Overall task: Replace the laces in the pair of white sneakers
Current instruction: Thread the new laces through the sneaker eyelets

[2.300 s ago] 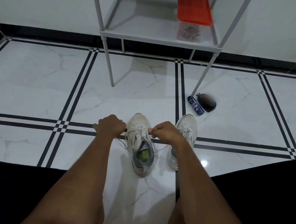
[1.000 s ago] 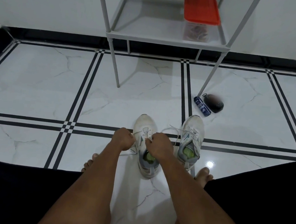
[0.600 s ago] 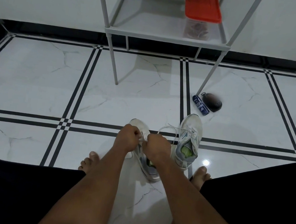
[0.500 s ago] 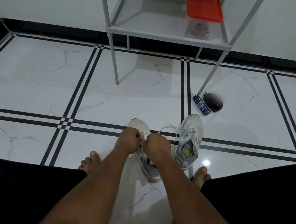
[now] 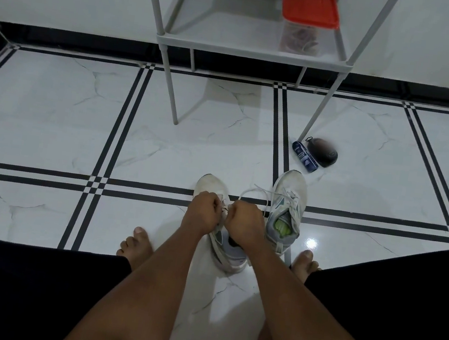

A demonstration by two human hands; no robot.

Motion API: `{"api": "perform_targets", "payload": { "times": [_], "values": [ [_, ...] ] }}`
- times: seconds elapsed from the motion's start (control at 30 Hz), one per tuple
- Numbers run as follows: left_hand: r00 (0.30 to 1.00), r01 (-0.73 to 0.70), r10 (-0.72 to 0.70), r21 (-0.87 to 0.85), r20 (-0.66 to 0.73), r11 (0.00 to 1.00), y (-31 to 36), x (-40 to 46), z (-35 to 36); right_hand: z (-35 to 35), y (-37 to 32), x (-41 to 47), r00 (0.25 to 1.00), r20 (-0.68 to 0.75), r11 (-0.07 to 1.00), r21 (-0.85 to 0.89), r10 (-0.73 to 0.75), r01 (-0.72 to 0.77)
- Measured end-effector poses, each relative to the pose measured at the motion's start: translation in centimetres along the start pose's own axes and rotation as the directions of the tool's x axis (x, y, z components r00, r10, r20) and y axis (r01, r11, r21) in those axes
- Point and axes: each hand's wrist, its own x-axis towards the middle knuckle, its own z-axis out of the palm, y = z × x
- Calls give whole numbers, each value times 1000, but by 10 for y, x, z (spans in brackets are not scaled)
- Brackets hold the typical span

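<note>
Two white sneakers (image 5: 287, 206) are counted, two hands (image 5: 203, 210), two bare feet (image 5: 136, 246), one shelf rack (image 5: 250, 50), one red-lidded box (image 5: 306, 15), one blue tube (image 5: 304, 156), one dark pouch (image 5: 322, 152).

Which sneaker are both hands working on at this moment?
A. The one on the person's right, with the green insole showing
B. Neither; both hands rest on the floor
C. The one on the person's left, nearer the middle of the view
C: the left hand and right hand are curled together over the laces of the left sneaker, while the right sneaker stands untouched beside it.
</note>
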Motion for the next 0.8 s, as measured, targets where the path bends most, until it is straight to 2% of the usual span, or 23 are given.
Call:
{"api": "perform_targets", "payload": {
  "times": [0.17, 0.37, 0.8],
  "values": [
    [996, 72, -75, 76, 41, 995, -11, -4, 4, 3, -3, 13, 990, 137, 999, -7, -42, 44],
    [986, 163, -160, -114, 38, 980, -16, -8, 4, 5, -1, 21, 976, 211, 997, -39, -52, 62],
    [977, 207, -186, -248, 105, 946, -9, -4, 7, 8, 12, 12, 991, 132, 998, 55, -3, -4]
  ]
}}
